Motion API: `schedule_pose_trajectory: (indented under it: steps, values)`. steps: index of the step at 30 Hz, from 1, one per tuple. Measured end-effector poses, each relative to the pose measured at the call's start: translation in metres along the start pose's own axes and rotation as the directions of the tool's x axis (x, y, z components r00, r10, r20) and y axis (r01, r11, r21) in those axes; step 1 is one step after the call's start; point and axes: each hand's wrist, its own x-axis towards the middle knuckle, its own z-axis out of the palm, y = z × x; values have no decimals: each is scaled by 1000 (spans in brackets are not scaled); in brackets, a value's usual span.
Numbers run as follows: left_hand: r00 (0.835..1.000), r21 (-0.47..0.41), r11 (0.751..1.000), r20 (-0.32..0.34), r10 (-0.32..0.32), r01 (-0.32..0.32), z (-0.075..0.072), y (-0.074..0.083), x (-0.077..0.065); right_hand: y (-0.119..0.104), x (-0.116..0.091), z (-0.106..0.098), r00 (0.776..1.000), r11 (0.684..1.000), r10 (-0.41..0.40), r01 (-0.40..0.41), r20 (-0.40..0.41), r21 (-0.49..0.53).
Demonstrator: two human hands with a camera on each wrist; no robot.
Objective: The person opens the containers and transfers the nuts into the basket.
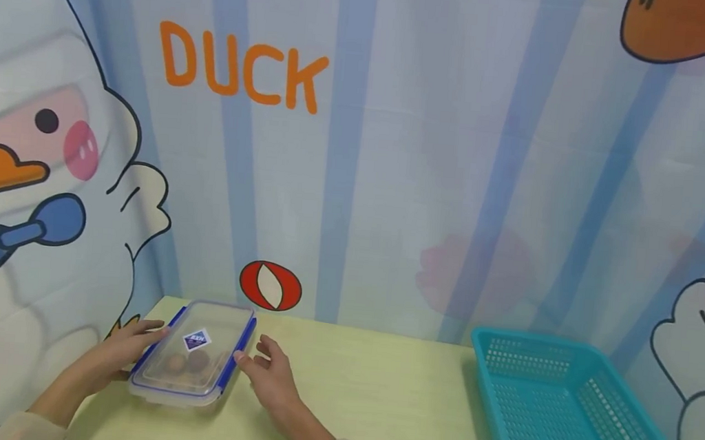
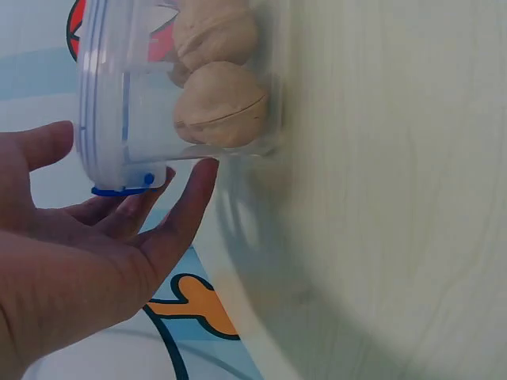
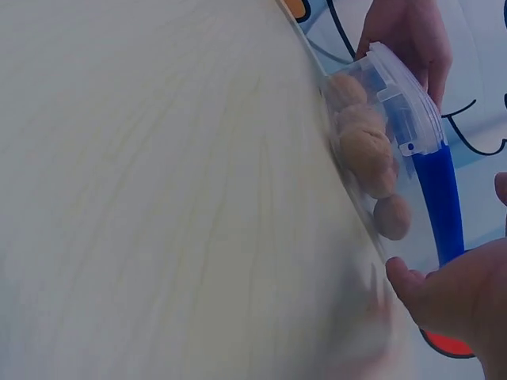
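A clear plastic food container [image 1: 197,373] with a transparent lid and blue side clips sits at the left of the table. Several walnuts [image 2: 220,104] lie inside it, visible through its walls. My left hand [image 1: 121,348] is along the container's left side, thumb by the lid's edge and the other fingers extended near the side wall. At the opposite side is my right hand [image 1: 272,374], thumb beside the blue clip [image 3: 440,206] and fingers loosely bent. Neither hand curls round the container. A blue-and-white label [image 1: 196,340] is on the lid.
A turquoise perforated basket [image 1: 498,425] stands at the right of the pale yellow table [image 1: 376,394]. Behind the table hangs a striped cloth backdrop [image 1: 393,182] printed with ducks and lettering, and it also borders the left side close to my left arm.
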Motion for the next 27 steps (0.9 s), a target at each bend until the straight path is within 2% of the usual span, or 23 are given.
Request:
schedule_pose_trajectory:
  steps: [8,14,18,24,27]
  values:
    - [999,-34,999,20,-31,32,7,-9,2,7,0,10,998,998,14,-18,63,64]
    - [999,-24,999,27,-23,24,6,-8,4,4,0,19,998,996,29,-34,58,86]
    - [1000,-47,999,20,0,1,7,-6,9,2,1,20,998,996,53,-55,36,63]
    - [999,-54,998,-21,27,-28,17,0,6,2,2,10,995,996,88,-87,37,-5]
    - [999,-61,997,-29,44,-46,27,8,2,-1,0,-4,997,997,56,-54,44,-58]
